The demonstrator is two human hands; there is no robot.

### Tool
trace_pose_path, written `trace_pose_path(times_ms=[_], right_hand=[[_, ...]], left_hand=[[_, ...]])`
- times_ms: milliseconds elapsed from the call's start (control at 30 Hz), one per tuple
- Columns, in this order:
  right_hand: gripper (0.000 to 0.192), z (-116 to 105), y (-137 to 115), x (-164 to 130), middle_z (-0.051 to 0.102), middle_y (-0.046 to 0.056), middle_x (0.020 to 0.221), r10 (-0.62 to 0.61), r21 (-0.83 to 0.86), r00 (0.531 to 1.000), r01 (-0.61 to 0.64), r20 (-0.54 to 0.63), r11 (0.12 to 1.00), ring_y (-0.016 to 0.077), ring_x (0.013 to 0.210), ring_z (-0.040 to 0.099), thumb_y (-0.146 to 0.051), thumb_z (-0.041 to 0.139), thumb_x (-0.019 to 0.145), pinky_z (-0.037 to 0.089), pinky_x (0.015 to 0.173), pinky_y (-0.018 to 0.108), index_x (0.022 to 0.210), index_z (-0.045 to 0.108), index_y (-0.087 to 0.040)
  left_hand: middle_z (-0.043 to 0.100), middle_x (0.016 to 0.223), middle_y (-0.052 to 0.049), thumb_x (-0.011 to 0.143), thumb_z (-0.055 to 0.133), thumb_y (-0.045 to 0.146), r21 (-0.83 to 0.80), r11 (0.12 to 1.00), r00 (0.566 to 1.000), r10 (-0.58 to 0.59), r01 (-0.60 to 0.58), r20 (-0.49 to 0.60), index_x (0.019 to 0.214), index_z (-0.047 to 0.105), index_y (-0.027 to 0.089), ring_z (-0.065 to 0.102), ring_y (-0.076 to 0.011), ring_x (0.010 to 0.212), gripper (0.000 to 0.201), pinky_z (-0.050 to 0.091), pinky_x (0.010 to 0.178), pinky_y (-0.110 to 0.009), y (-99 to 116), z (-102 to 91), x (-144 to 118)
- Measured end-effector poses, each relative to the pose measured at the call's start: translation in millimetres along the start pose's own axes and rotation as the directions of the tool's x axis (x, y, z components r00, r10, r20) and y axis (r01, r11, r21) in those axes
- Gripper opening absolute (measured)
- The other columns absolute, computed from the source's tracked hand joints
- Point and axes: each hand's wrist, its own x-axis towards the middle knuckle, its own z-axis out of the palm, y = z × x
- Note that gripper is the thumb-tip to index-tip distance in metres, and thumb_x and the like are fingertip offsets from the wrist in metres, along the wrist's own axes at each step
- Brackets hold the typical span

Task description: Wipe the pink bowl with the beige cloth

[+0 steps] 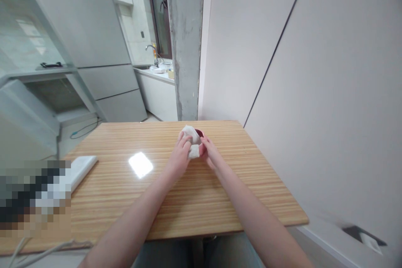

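White cloth (192, 141) sat bunched in our left hand (180, 153), fingers clamped; our right hand (210, 153) gripped the red cup (201, 141) (mostly hidden).

White crumpled cloth (191, 140) pressed over small red cup (200, 135), far table middle

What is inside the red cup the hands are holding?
A white cloth is stuffed into the red cup, pressed by the left hand; the right hand grips the cup. The cloth covers the inside, so nothing else shows.
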Motion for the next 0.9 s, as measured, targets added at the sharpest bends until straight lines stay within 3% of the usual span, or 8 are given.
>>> trace_pose_path(times_ms=[100,200,267,367,467,600,767,900], right_hand=[[0.035,-7.7,-15.5,2.1,0.073,0.005,0.091,0.158,0.0,0.986,-0.158,0.054,0.987,0.0205,0.089,0.067,-0.046,0.056,0.078,0.053,0.079,0.033,0.097,0.066,-0.018],[0.026,-13.1,-25.3,4.7,0.074,0.004,0.09,0.207,-0.045,0.975,-0.204,0.081,0.978,0.0201,0.088,0.067,-0.037,0.056,0.078,0.052,0.083,0.033,0.092,0.067,-0.018],[0.023,-13.0,-24.1,6.0,0.074,0.003,0.09,0.176,-0.04,0.982,-0.174,0.067,0.984,0.0197,0.089,0.067,-0.033,0.057,0.076,0.052,0.084,0.033,0.091,0.068,-0.019],[0.026,-8.2,-12.0,7.1,0.073,0.002,0.094,-0.024,0.019,0.999,0.024,-0.023,1.0,0.018,0.094,0.065,-0.035,0.057,0.075,0.051,0.086,0.031,0.094,0.066,-0.021],[0.03,-3.6,2.2,6.8,0.071,0.0,0.09,-0.179,0.021,0.976,0.183,-0.122,0.983,0.0167,0.093,0.064,-0.035,0.063,0.071,0.051,0.085,0.03,0.097,0.063,-0.022],[0.029,-4.2,4.5,5.4,0.07,-0.001,0.085,-0.088,0.03,0.991,0.091,-0.105,0.995,0.0172,0.088,0.064,-0.032,0.067,0.067,0.053,0.079,0.03,0.095,0.062,-0.023],[0.031,-12.6,-5.8,6.9,0.072,0.004,0.093,0.121,-0.021,0.993,-0.121,0.014,0.992,0.0184,0.085,0.066,-0.035,0.06,0.072,0.053,0.076,0.03,0.098,0.065,-0.019],[0.035,-13.6,0.2,10.7,0.071,0.004,0.098,-0.015,-0.033,0.997,0.012,-0.076,0.999,0.0179,0.091,0.065,-0.033,0.065,0.069,0.052,0.082,0.03,0.1,0.062,-0.018]], left_hand=[[0.049,0.133,-0.014,0.074,0.043,0.0,-0.042,0.994,0.992,0.103,-0.101,0.069,0.092,0.056,0.015,0.015,-0.0272,0.143,0.026,0.029,0.114,-0.051,-3.5,-8.2,0.8],[0.043,0.141,-0.012,0.076,0.043,0.0,-0.088,0.983,0.975,0.172,-0.16,0.142,0.097,0.057,0.016,0.015,-0.025,0.143,0.03,0.029,0.114,-0.047,-1.4,-14.6,0.8],[0.035,0.147,-0.012,0.076,0.043,0.0,-0.087,0.988,0.98,0.143,-0.131,0.14,0.103,0.057,0.016,0.014,-0.0256,0.144,0.035,0.029,0.114,-0.048,1.3,-14.1,0.6],[0.026,0.15,-0.015,0.075,0.048,0.003,-0.064,0.996,0.994,0.062,-0.057,0.093,0.116,0.052,0.014,0.008,-0.0301,0.144,0.042,0.026,0.114,-0.053,5.3,-4.9,0.3],[0.039,0.141,-0.016,0.078,0.049,0.009,-0.047,0.999,1.0,-0.011,0.011,0.019,0.112,0.053,0.013,0.007,-0.0321,0.143,0.035,0.022,0.114,-0.058,7.4,5.9,1.0],[0.054,0.122,-0.013,0.078,0.045,0.007,-0.065,0.998,1.0,-0.025,0.024,-0.008,0.102,0.055,0.015,0.016,-0.0284,0.142,0.027,0.026,0.114,-0.055,3.4,5.2,1.9],[0.056,0.12,-0.011,0.076,0.042,0.003,-0.091,0.991,0.992,0.104,-0.097,0.073,0.104,0.056,0.017,0.022,-0.0244,0.141,0.034,0.03,0.113,-0.049,-6.8,-3.9,1.5],[0.04,0.141,-0.014,0.077,0.044,0.003,-0.075,0.995,0.995,0.074,-0.069,0.073,0.107,0.056,0.015,0.017,-0.0274,0.142,0.034,0.028,0.114,-0.051,-7.3,1.6,0.3]])
